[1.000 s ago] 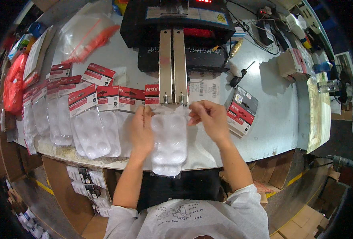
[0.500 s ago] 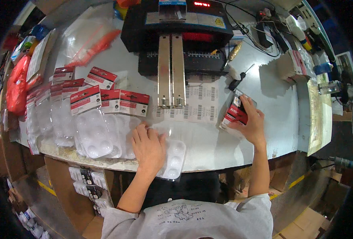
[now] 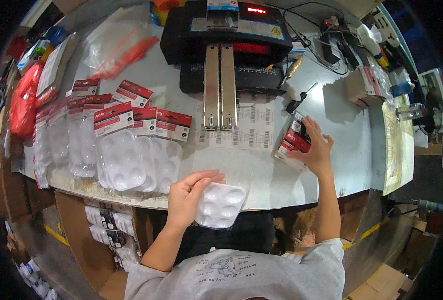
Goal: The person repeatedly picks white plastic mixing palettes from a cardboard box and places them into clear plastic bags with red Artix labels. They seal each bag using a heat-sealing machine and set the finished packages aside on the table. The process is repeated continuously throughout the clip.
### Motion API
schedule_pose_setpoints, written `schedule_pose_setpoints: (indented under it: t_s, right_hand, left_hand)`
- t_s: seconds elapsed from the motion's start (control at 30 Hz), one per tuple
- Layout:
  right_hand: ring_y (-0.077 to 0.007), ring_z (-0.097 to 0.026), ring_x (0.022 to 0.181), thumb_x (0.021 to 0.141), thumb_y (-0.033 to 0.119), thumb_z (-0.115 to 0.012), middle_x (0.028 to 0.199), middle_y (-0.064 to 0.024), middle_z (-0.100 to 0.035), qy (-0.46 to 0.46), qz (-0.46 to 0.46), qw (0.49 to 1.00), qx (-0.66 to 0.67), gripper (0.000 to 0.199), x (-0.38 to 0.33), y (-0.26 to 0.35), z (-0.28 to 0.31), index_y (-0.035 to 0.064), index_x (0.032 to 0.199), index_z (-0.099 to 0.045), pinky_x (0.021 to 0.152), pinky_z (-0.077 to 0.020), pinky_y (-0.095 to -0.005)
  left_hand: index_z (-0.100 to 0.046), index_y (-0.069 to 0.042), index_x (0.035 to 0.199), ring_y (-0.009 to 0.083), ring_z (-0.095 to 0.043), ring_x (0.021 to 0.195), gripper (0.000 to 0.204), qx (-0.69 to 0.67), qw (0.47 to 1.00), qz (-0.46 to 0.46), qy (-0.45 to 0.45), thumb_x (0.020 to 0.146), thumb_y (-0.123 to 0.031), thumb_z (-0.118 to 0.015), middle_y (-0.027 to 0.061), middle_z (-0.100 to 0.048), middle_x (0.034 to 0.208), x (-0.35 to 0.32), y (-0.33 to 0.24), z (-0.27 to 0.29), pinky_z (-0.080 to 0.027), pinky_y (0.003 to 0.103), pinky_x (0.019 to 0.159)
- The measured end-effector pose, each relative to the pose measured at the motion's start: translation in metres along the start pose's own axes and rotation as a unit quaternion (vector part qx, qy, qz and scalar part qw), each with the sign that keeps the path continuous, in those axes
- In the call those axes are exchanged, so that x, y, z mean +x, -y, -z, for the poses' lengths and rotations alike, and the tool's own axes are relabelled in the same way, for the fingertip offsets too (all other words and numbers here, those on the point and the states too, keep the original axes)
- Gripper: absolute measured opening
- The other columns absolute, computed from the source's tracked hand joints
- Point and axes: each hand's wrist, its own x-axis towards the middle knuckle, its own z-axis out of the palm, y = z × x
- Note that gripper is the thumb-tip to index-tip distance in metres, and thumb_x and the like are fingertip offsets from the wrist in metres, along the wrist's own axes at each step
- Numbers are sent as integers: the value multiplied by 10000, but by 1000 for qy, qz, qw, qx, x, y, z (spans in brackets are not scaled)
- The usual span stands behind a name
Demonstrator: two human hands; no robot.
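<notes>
Pinched between the thumb and fingers of my left hand (image 3: 185, 200) is a white plastic paint palette (image 3: 221, 206) with round wells, at the table's near edge. It appears to be in a clear bag; the corner under my fingers is hidden. My right hand (image 3: 317, 149) is curved round a stack of red and black header cards (image 3: 295, 140) on the table, thumb at the near side and fingers along the far right side. To the left lie several bagged white palettes (image 3: 125, 167) topped with red and white header cards (image 3: 112, 119).
A black sealing machine (image 3: 181, 37) with two metal rails (image 3: 212, 90) stands at the back, over a sheet of barcode labels (image 3: 255, 125). A screwdriver (image 3: 296, 104) lies near the cards. Clear bags (image 3: 112, 42) are at back left, a cardboard box (image 3: 359, 89) at right.
My left hand has closed on the loose palette and raised and tilted it at the table edge. My right hand stays at the card stack. The view has shifted slightly.
</notes>
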Motion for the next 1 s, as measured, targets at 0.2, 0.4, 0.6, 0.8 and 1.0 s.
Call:
schedule_pose_setpoints:
  t_s: [0.2,0.4,0.6,0.8,1.0]
  right_hand:
    - [-182,-342,1303,602,471,-743,1367,-57,-426,-2,13,1000,-16,856,7,-16,-5,161,1325,-405,1011,-162,-434]
    - [-173,-423,1241,662,387,-739,1306,-28,-495,-38,2,998,41,610,-4,-12,-12,171,1199,-544,973,-227,-426]
    - [-172,-431,1230,659,394,-742,1299,-42,-500,2,-39,999,35,656,-1,-8,-5,178,1232,-505,953,-246,-436]
    - [-160,-442,1218,657,392,-745,1280,-44,-514,-47,3,999,-13,698,8,-24,-9,145,1254,-482,961,-229,-420]
    - [-151,-547,1081,694,326,-731,1059,-52,-640,-132,14,991,3,430,9,-19,-13,116,1055,-629,946,-258,-379]
  left_hand:
    - [-603,78,1015,206,-639,862,260,20,1000,-8,4,912,-134,-493,163,-661,940,-3,-8,-6,-472,290,808]
    - [-615,56,1032,160,-620,881,268,-5,1000,2,2,922,-157,-495,125,-660,968,1,-3,-8,-462,262,811]
    - [-609,67,1031,181,-625,893,272,-27,1000,6,11,923,-152,-490,134,-656,973,0,-1,-10,-462,266,817]
    - [-593,92,1014,245,-637,882,277,-40,999,15,8,916,-147,-496,192,-646,970,0,-2,-13,-486,317,808]
    - [-595,89,1016,244,-637,880,277,-22,999,-24,17,915,-149,-497,192,-649,959,-1,-2,-14,-484,314,805]
